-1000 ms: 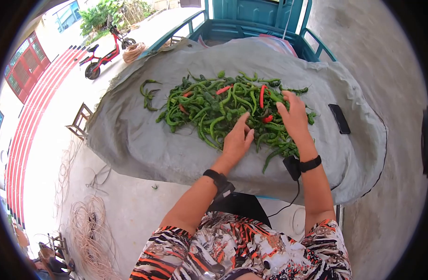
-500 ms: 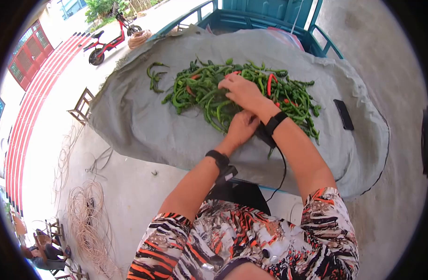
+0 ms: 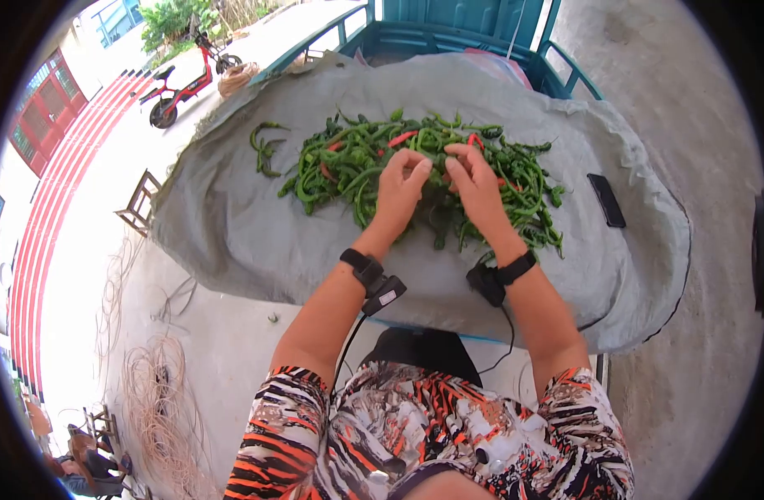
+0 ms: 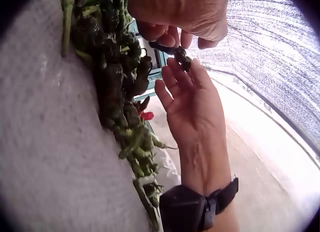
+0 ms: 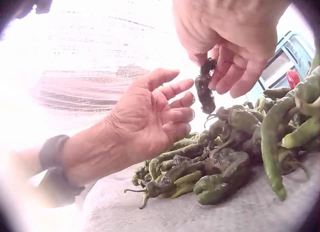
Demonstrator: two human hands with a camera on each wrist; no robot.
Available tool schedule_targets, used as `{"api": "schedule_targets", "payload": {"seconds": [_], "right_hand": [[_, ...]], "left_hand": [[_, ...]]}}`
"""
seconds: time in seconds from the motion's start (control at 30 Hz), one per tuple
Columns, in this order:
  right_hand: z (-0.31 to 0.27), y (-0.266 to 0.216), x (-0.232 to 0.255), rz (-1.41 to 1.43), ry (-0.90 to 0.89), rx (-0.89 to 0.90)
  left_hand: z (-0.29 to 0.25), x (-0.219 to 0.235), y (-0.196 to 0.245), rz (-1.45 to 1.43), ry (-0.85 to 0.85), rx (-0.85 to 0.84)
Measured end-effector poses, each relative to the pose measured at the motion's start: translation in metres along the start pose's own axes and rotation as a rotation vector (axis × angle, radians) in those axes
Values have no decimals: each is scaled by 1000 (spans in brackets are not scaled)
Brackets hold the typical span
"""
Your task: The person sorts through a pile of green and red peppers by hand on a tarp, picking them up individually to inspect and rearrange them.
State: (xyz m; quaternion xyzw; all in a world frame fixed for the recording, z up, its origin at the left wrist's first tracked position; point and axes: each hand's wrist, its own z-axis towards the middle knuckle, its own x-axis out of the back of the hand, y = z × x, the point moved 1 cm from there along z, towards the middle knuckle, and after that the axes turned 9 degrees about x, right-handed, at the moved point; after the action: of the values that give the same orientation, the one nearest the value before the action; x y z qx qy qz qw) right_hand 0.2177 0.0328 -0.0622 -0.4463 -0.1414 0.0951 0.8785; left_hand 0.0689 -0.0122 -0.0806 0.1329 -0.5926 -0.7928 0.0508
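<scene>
In the head view the left hand (image 3: 398, 190) and right hand (image 3: 480, 190) face each other above a pile of green peppers (image 3: 315, 179) on a grey cloth (image 3: 257, 242). The right hand (image 5: 230, 32) pinches a dark, wrinkled pepper (image 5: 204, 87) that hangs from its fingers in the right wrist view. Facing it is the left hand (image 5: 142, 114), palm showing, fingers loosely bent and holding nothing. In the left wrist view, the dark pepper (image 4: 182, 58) is at the right hand's fingertips, just below the left hand (image 4: 180, 12). Some red peppers (image 3: 403, 138) lie in the pile.
A black phone (image 3: 607, 200) lies on the cloth at the right. Several peppers (image 3: 265, 150) lie apart at the left. Behind the cloth stands a teal cart frame (image 3: 448, 33). A small stool (image 3: 138, 204) is beside the cloth's left edge.
The right hand crossed over the left toward the pile's middle, then moved back right. The left hand has risen from the front edge of the pile, and both hands now face each other.
</scene>
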Motion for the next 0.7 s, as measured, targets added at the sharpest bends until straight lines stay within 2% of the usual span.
{"api": "schedule_targets", "payload": {"seconds": [0.17, 0.27, 0.3, 0.4, 0.43, 0.53, 0.57, 0.63, 0.7], "right_hand": [[12, 2, 5, 70, -26, -78], [19, 5, 4, 93, -21, -58], [20, 7, 4, 118, -21, -53], [20, 10, 4, 120, -22, -17], [18, 9, 3, 96, 22, 9], [14, 8, 12, -395, 23, 315], [14, 12, 15, -452, 137, 373], [13, 12, 29, -451, 274, 345], [9, 13, 36, -445, 402, 290]], "left_hand": [[40, 25, 3, 147, -87, 169], [56, 32, 18, 139, -58, 171], [59, 31, 21, 171, -100, 234], [65, 30, 14, 211, -285, 263], [64, 31, 11, 196, -261, 304], [61, 39, 7, 173, -194, 285], [61, 41, 7, 214, -116, 258], [60, 43, 10, 306, 26, 202], [70, 36, 16, 562, -34, 17]]}}
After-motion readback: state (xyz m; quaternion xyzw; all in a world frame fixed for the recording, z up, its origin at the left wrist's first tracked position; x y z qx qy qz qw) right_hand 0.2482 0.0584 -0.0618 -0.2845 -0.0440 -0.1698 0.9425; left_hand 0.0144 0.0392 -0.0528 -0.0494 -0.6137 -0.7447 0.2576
